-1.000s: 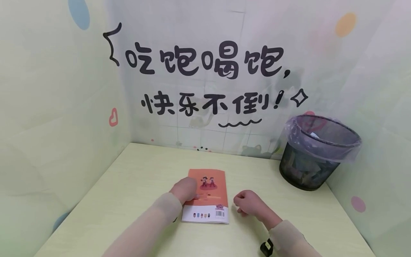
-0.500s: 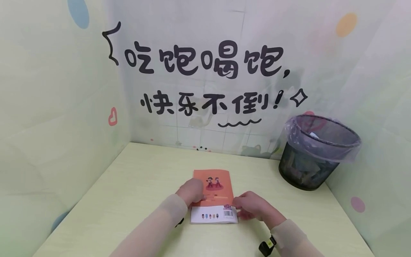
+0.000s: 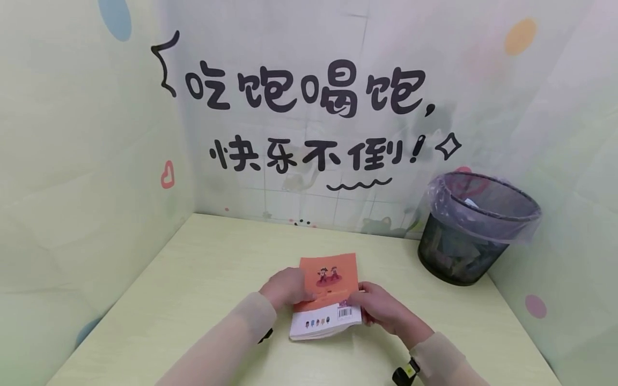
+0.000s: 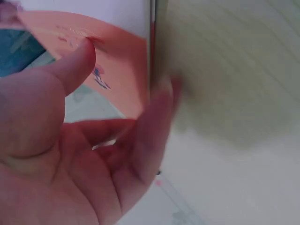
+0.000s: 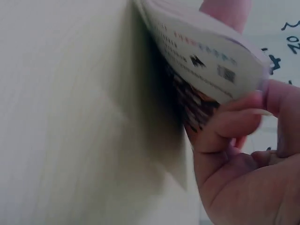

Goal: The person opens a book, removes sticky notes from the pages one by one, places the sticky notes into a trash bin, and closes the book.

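A booklet (image 3: pixel 321 316) with an orange and white cover is in front of me, its right side tipped up off the table. My left hand (image 3: pixel 288 287) holds its left side, thumb (image 4: pixel 77 68) on the orange cover and fingers curled at the edge. On the opposite side my right hand (image 3: pixel 383 308) pinches the lower right edge, thumb on top and curled fingers (image 5: pixel 229 124) beneath. From the right wrist, the booklet's printed underside (image 5: pixel 201 70) shows, with its pages bowed. The tips of some left fingers are blurred.
A black mesh bin (image 3: pixel 463 252) with a purple plastic liner (image 3: pixel 521 230) stands at the table's back right. Printed cloth walls (image 3: pixel 309 123) enclose the pale table (image 3: pixel 193 300) at the back and both sides. Dark straps (image 3: pixel 405 372) sit at the wrists.
The booklet has shifted right and its right side has risen from the table. My right hand, apart from it a second ago, now grips its edge. My left hand has moved slightly right.
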Demonstrator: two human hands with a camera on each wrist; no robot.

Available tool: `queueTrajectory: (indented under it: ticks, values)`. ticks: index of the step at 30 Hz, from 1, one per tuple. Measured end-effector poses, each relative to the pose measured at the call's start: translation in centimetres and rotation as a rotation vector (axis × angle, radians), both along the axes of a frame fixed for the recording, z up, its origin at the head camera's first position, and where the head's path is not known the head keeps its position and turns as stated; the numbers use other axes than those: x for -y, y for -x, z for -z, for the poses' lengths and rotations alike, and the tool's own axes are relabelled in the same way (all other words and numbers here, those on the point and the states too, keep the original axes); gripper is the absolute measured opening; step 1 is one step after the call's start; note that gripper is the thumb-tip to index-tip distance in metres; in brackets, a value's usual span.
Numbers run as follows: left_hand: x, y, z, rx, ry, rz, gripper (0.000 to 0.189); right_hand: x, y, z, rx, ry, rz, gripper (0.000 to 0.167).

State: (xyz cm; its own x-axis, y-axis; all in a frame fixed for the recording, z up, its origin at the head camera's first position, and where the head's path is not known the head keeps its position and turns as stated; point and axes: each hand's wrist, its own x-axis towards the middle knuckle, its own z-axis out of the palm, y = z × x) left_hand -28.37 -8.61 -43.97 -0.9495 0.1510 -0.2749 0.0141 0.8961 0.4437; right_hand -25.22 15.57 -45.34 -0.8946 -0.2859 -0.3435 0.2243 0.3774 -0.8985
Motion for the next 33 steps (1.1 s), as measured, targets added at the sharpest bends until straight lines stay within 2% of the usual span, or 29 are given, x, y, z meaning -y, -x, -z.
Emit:
queueTrajectory:
  ticks: [3, 7, 9, 11, 14, 18, 20, 22, 24, 26, 28, 31, 33]
  values:
    - [-0.7, -0.2, -0.9, -0.051, -0.108, 0.058, 0.035, 0.6, -0.2, -1.3, -0.055, 0.045, 0.0, 0.056]
    - [-1.8, -0.4, -2.5, 0.002, -0.316, 0.084, 0.056, 1.7, -0.8, -2.7, -0.114, 0.117, -0.034, 0.054]
    - [-2.1, -0.5, -3.3, 0.028, -0.363, 0.067, 0.067, 2.2, -1.0, -3.2, -0.131, 0.149, -0.066, 0.056]
    - [-2.2, -0.6, -3.8, 0.02, -0.368, 0.062, 0.069, 2.6, -1.4, -3.5, -0.136, 0.167, -0.098, 0.059]
    - [-2.0, -0.6, -4.4, 0.021, -0.362, 0.075, 0.065, 2.8, -1.8, -3.8, -0.124, 0.18, -0.151, 0.067]
    - [-1.5, -0.5, -5.4, 0.025, -0.419, 0.087, 0.044, 2.4, -1.7, -3.5, -0.114, 0.191, -0.208, 0.071]
    - [-1.2, -0.3, -5.8, 0.014, -0.457, 0.079, 0.036, 2.2, -1.5, -3.2, -0.134, 0.164, -0.187, 0.067]
    - [-0.9, -0.1, -6.0, 0.003, -0.499, 0.067, 0.031, 2.1, -1.1, -2.6, -0.16, 0.1, -0.101, 0.063]
    - [-0.7, 0.0, -6.0, 0.006, -0.549, 0.06, 0.031, 1.8, -0.8, -2.0, -0.188, -0.023, 0.026, 0.064]
    - [-0.5, 0.2, -5.5, 0.022, -0.604, 0.062, 0.033, 1.3, -0.5, -1.3, -0.177, -0.151, 0.14, 0.073]
    - [-0.4, 0.3, -4.8, 0.044, -0.657, 0.068, 0.037, 0.6, -0.1, -0.7, -0.122, -0.228, 0.188, 0.08]
    - [-0.1, 0.6, -3.3, 0.082, -0.725, 0.068, 0.04, -0.9, 0.4, 0.0, -0.012, -0.183, 0.164, 0.078]
    - [0.2, 0.8, -2.2, 0.107, -0.759, 0.056, 0.042, -1.8, 0.8, 0.3, 0.046, -0.105, 0.144, 0.064]
